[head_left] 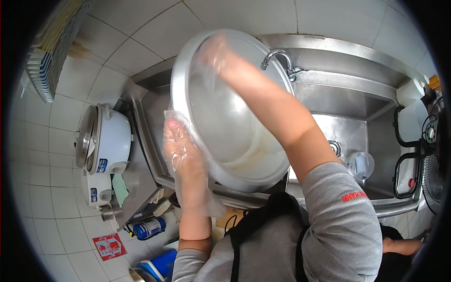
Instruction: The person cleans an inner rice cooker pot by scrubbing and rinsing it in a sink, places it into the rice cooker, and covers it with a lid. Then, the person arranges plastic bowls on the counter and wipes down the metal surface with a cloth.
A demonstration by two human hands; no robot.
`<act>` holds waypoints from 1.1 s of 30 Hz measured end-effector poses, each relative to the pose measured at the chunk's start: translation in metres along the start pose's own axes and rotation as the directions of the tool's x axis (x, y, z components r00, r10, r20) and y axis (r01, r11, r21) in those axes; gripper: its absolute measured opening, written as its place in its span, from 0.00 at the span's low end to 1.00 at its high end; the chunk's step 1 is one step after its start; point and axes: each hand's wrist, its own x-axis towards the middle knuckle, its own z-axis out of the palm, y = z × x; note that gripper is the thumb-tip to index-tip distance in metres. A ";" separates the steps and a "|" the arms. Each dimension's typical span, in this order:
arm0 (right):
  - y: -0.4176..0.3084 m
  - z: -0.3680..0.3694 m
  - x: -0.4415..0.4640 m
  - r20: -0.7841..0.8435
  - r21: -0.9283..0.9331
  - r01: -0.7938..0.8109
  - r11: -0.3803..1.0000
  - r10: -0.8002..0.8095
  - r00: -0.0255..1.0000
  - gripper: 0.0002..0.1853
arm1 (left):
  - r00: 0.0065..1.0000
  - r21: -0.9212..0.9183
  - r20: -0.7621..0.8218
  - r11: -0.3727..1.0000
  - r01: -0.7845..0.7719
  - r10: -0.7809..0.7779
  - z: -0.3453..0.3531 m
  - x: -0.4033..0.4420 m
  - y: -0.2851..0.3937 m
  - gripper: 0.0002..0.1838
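A large round metal basin [235, 108] is tilted over the steel sink, with pale liquid or residue low inside it. My left hand [181, 145], in a clear plastic glove, grips the basin's left rim. Across the basin reaches my right arm, and my right hand [216, 54] is at the upper left of its inside, blurred by motion; its fingers cannot be made out. A curved faucet [277, 58] stands just right of the basin's upper edge.
Rice cookers [112, 138] stand on the left counter beside a green cloth [120, 189]. A clear container [361, 165] sits in the right sink basin [338, 127]. A blue extinguisher [149, 228] is below left. Another person's arm [404, 246] shows at lower right.
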 end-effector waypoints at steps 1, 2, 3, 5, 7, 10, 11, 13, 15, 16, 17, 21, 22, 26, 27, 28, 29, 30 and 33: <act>0.018 -0.004 0.001 0.077 0.063 -0.141 0.988 0.136 0.988 0.12 | 1.000 0.003 0.006 1.000 -0.021 0.021 0.000 0.000 0.001 0.21; 0.036 -0.007 0.003 0.151 0.106 -0.285 0.953 0.268 0.951 0.14 | 0.999 0.019 0.008 0.999 -0.050 0.050 0.000 -0.001 -0.001 0.21; 0.031 -0.003 0.006 0.114 0.045 -0.310 0.950 0.304 0.946 0.16 | 0.997 0.035 0.009 0.996 -0.080 0.080 0.000 -0.001 -0.002 0.21; 0.018 0.011 0.013 0.028 -0.074 -0.367 0.927 0.370 0.929 0.20 | 0.998 0.026 -0.009 0.998 -0.065 0.065 0.002 -0.002 0.001 0.21; -0.017 0.025 0.005 -0.058 -0.043 -0.359 0.932 0.356 0.933 0.21 | 0.999 0.013 0.001 0.999 -0.044 0.044 0.002 -0.002 0.004 0.21; -0.089 0.026 -0.055 -0.121 0.403 -0.158 0.902 0.223 0.967 0.23 | 1.000 0.028 0.010 0.999 -0.020 0.020 0.000 -0.002 0.005 0.21; -0.109 0.025 -0.085 -0.100 0.591 -0.069 0.804 0.158 0.982 0.24 | 0.999 0.059 -0.017 0.998 -0.031 0.032 0.002 0.000 0.005 0.21; -0.141 0.023 -0.153 -0.001 0.853 0.007 0.521 -0.012 1.000 0.25 | 0.997 0.150 -0.064 0.988 -0.032 0.042 -0.001 0.000 -0.006 0.22; -0.144 0.027 -0.216 0.126 0.956 -0.063 0.286 -0.209 0.970 0.26 | 0.993 0.129 -0.080 0.989 -0.072 0.083 -0.003 0.004 -0.015 0.22; -0.136 0.033 -0.241 0.189 0.967 -0.124 0.224 -0.302 0.934 0.27 | 0.991 0.116 -0.085 0.989 -0.092 0.102 -0.001 0.004 -0.017 0.22; -0.124 0.042 -0.262 0.257 0.959 -0.186 0.214 -0.373 0.892 0.27 | 0.991 0.145 -0.112 0.988 -0.058 0.075 0.002 0.002 -0.009 0.22; -0.055 0.098 -0.314 0.517 0.818 -0.334 0.469 -0.342 0.785 0.30 | 0.911 0.425 -0.021 0.828 -0.366 0.413 -0.002 0.001 -0.023 0.20; -0.043 0.107 -0.323 0.529 0.762 -0.336 0.554 -0.232 0.816 0.29 | 0.959 0.277 -0.081 0.930 -0.242 0.273 0.005 -0.008 -0.010 0.19; -0.034 0.134 -0.350 0.375 0.490 -0.537 0.686 0.391 0.841 0.32 | 0.986 -0.026 0.014 0.986 -0.166 0.166 0.017 -0.038 0.031 0.20; -0.034 0.145 -0.349 0.408 0.531 -0.615 0.584 0.460 0.789 0.34 | 0.985 -0.074 0.066 0.985 -0.155 0.160 0.021 -0.047 0.042 0.20; -0.031 0.158 -0.348 0.441 0.566 -0.678 0.469 0.523 0.730 0.36 | 0.980 -0.122 0.118 0.982 -0.147 0.161 0.026 -0.056 0.053 0.21; -0.029 0.176 -0.349 0.434 0.634 -0.675 0.379 0.548 0.715 0.36 | 0.970 -0.169 0.176 0.976 -0.136 0.166 0.031 -0.066 0.064 0.21; -0.026 0.192 -0.352 0.423 0.698 -0.655 0.288 0.572 0.702 0.36 | 0.957 -0.202 0.232 0.971 -0.130 0.176 0.037 -0.074 0.074 0.21; -0.015 0.211 -0.353 0.613 0.680 -0.733 -0.019 0.563 0.555 0.37 | 0.893 -0.284 0.395 0.953 -0.105 0.216 0.056 -0.100 0.102 0.23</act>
